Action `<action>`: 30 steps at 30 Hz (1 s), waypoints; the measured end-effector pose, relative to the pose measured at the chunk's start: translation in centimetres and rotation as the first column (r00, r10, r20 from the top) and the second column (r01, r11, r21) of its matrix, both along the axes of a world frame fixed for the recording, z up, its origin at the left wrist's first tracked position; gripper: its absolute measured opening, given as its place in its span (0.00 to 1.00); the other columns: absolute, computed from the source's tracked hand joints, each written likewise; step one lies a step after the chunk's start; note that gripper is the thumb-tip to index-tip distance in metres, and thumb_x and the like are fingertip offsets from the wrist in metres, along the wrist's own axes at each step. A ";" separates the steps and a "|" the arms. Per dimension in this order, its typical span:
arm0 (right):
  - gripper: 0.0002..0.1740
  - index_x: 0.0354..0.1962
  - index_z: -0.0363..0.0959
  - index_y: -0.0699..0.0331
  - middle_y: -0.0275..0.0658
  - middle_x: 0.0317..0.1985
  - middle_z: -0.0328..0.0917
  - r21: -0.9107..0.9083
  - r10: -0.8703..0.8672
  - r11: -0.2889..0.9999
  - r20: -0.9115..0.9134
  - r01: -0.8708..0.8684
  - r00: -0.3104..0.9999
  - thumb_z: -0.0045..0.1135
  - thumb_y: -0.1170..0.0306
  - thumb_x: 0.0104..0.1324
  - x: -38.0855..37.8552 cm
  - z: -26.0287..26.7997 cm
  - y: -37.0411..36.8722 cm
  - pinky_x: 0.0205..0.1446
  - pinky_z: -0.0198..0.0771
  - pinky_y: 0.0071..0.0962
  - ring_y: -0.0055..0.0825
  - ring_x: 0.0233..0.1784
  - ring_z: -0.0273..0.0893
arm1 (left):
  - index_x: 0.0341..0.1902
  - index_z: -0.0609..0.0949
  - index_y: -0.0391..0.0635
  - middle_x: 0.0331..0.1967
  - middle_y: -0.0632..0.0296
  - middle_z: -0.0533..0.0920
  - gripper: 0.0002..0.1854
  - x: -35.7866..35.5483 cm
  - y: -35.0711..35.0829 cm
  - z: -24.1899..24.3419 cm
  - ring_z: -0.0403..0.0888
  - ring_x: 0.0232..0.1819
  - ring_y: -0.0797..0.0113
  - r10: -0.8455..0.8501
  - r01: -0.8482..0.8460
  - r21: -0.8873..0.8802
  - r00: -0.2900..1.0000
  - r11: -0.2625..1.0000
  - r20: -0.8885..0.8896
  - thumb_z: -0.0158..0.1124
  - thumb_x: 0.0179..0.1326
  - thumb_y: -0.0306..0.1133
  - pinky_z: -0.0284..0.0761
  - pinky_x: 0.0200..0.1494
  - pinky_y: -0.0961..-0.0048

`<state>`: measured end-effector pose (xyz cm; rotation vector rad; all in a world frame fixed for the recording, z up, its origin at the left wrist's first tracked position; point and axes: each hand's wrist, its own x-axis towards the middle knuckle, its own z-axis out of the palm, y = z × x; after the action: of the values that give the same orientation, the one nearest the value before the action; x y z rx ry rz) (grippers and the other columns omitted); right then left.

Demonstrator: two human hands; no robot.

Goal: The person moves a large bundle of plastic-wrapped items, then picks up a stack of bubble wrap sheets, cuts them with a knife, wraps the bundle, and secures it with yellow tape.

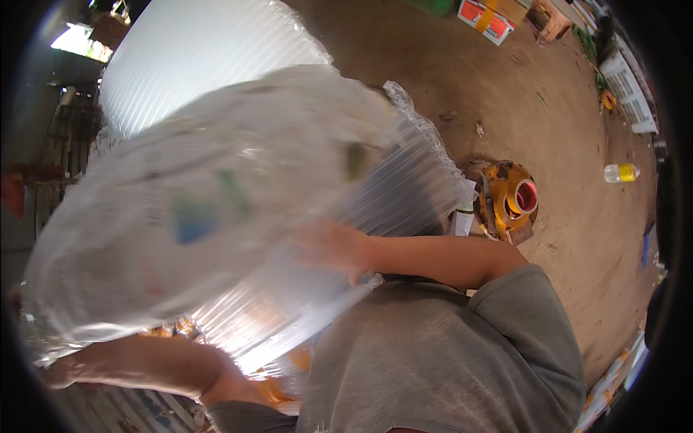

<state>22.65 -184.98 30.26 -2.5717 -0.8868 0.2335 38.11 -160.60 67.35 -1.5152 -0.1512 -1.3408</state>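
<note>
A large, bulky white sack point(124, 216) with blurred coloured print and a shiny clear plastic outer layer stretches across the left and middle of the view. Beneath and behind it spreads a sheet of clear ribbed air-column packing film point(216, 65) with crimped edges. My right hand point(333, 249), blurred by motion, lies against the film at the sack's near side, its fingers stretched towards the sack. At the far left rim, my left hand point(58, 373) is by the sack's lower end; its fingers are too dim to make out.
To the right, a worn yellow round stand point(495, 178) holds a roll of tape point(525, 196). On the dirt floor point(568, 216) lie a bottle with yellow contents point(621, 173) and another tape roll point(608, 99). A red-and-white carton point(487, 24) and a white crate point(628, 92) stand farther off.
</note>
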 end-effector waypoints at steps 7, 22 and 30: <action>0.67 0.79 0.47 0.52 0.48 0.82 0.41 0.102 0.050 0.994 -0.248 -0.025 0.968 0.77 0.48 0.47 -1.7 -1.6 1.3 0.84 0.38 0.48 0.42 0.85 0.38 | 0.37 0.73 0.45 0.33 0.66 0.73 0.25 -0.4 -3.1 -11.9 0.73 0.40 0.75 0.604 -0.913 0.400 0.366 0.083 0.708 0.76 0.34 0.31 0.71 0.49 0.76; 0.46 0.77 0.54 0.56 0.46 0.78 0.54 0.421 0.118 0.864 -0.702 0.276 0.703 0.61 0.53 0.65 -4.5 -3.3 1.9 0.81 0.49 0.40 0.39 0.81 0.51 | 0.70 0.71 0.45 0.73 0.49 0.70 0.34 -3.2 15.3 -37.1 0.69 0.73 0.46 -0.344 -0.714 0.030 0.372 -0.699 0.862 0.70 0.62 0.38 0.61 0.75 0.43; 0.36 0.75 0.58 0.59 0.45 0.76 0.60 0.429 0.165 0.818 -0.813 0.383 0.558 0.52 0.56 0.74 -6.8 -1.3 0.3 0.80 0.55 0.35 0.37 0.78 0.58 | 0.73 0.70 0.51 0.72 0.52 0.71 0.40 -5.9 16.0 -40.8 0.66 0.74 0.48 -0.350 -0.748 0.203 0.509 -0.632 0.787 0.73 0.57 0.47 0.58 0.77 0.42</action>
<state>15.82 -184.72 28.98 -1.6005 -0.3113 0.9105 32.17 -144.57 26.59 0.9973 0.0786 -0.4655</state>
